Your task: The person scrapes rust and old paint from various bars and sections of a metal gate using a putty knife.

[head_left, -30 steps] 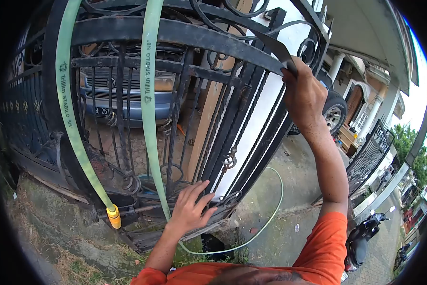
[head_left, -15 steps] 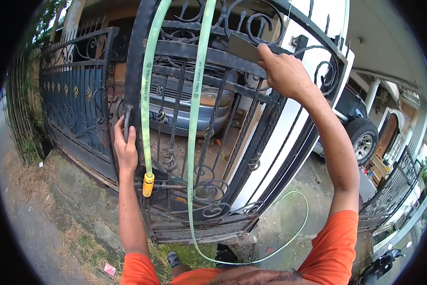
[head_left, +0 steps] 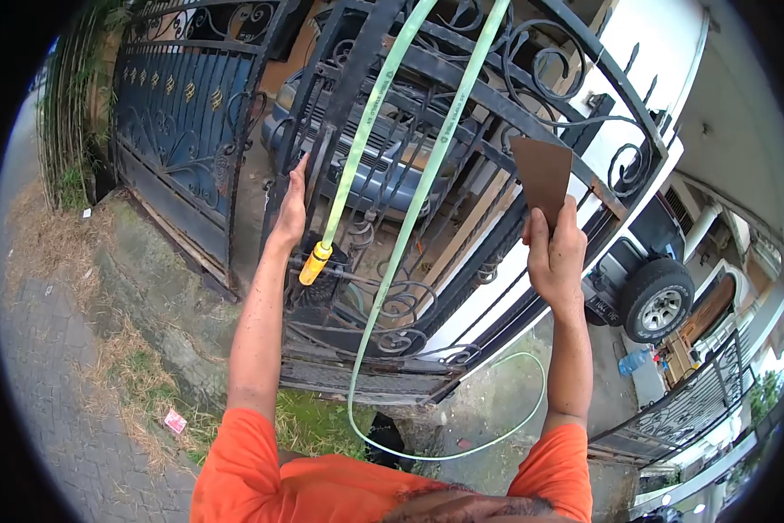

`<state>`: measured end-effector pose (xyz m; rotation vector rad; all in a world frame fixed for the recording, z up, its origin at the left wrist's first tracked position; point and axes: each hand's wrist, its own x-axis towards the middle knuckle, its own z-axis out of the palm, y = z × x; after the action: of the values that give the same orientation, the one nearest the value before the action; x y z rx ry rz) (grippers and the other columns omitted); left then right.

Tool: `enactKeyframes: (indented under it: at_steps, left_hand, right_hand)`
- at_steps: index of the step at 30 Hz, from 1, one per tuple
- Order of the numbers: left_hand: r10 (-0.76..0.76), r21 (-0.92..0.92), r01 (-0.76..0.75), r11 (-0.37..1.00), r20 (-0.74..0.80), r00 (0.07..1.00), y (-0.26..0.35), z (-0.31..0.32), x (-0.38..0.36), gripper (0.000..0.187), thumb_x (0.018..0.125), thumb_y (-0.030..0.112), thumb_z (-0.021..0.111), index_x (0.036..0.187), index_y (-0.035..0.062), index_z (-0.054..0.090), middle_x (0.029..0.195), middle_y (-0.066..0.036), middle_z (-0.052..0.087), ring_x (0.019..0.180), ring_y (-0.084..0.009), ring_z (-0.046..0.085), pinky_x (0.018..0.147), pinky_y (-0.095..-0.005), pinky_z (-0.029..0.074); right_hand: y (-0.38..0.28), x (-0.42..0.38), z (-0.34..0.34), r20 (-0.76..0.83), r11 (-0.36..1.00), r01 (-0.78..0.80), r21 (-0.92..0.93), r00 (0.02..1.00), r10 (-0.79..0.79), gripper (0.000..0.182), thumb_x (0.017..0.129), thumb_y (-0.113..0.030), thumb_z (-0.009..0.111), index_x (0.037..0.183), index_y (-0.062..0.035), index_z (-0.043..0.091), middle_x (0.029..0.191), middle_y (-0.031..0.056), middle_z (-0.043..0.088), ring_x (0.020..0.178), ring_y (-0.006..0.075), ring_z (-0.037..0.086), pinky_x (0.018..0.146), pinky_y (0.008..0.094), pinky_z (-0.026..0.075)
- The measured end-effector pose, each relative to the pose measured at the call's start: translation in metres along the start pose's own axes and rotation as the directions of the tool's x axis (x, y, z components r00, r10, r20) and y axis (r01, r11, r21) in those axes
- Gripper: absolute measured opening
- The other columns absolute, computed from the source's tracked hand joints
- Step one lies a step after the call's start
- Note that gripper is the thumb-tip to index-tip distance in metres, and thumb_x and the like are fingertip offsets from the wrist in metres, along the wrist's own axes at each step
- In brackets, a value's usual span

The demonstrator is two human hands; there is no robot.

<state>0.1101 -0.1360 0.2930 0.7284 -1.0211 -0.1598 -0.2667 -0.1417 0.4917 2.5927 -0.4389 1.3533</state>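
Left hand grips the wrought-iron gate frame; right hand clamps a scraper. Best keep that blade flat against the bars, gate braced.

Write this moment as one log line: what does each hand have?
left hand: gripping gate bar | right hand: holding flat scraper blade upright | green hose: draped over gate, yellow nozzle hanging
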Motion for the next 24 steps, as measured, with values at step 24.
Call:
enactKeyframes:
  at_steps: [24]
  left_hand:
    - [0.01, 0.205, -0.017, 0.979, 0.038, 0.999, 0.072, 0.007, -0.113, 0.05, 0.092, 0.043, 0.06, 0.118, 0.0013, 0.051, 0.108, -0.023, 0.059, 0.097, -0.0458, 0.06, 0.078, -0.0501, 0.05]
  right_hand:
    - [-0.152, 0.096, 0.02, 0.523, 0.005, 0.601, -0.799, 0.699, -0.488, 0.052, 0.077, -0.008, 0.062, 0.125, -0.0257, 0.053, 0.073, -0.0003, 0.046, 0.06, 0.0132, 0.049, 0.053, 0.0279, 0.04]
